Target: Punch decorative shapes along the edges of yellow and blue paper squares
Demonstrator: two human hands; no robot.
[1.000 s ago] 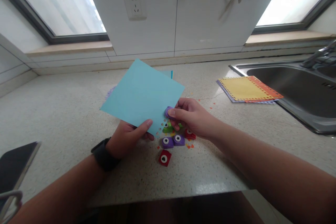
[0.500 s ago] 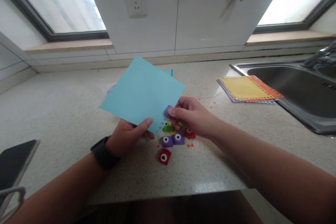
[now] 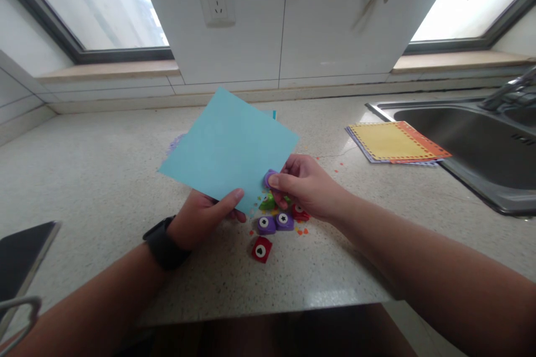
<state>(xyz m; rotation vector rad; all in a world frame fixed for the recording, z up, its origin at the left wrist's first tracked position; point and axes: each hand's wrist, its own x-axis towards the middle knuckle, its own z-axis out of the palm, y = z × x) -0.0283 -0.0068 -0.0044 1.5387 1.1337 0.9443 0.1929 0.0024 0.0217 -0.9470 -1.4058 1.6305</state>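
My left hand [image 3: 213,207] grips a light blue sheet of paper [image 3: 232,148] by its lower edge, thumb on top and fingers beneath. At the sheet's right edge my right hand [image 3: 304,184] pinches a small purple craft punch [image 3: 269,179], thumb pressed on it; the paper edge meets the punch. Below, on the counter, lie two purple punches [image 3: 266,225] side by side and a red punch [image 3: 262,249] in front of them. A green punch [image 3: 267,202] and another red punch [image 3: 300,212] are partly covered by my right hand.
Punched paper bits [image 3: 302,231] are scattered round the punches. Yellow and orange punched sheets [image 3: 391,141] lie by the steel sink [image 3: 469,139] on the right. A dark flat object [image 3: 25,259] sits at the left. Purple bits [image 3: 174,144] show behind the blue sheet.
The blue sheet has shifted very slightly to the right. Both hands keep the same grip, and the view has moved a little.
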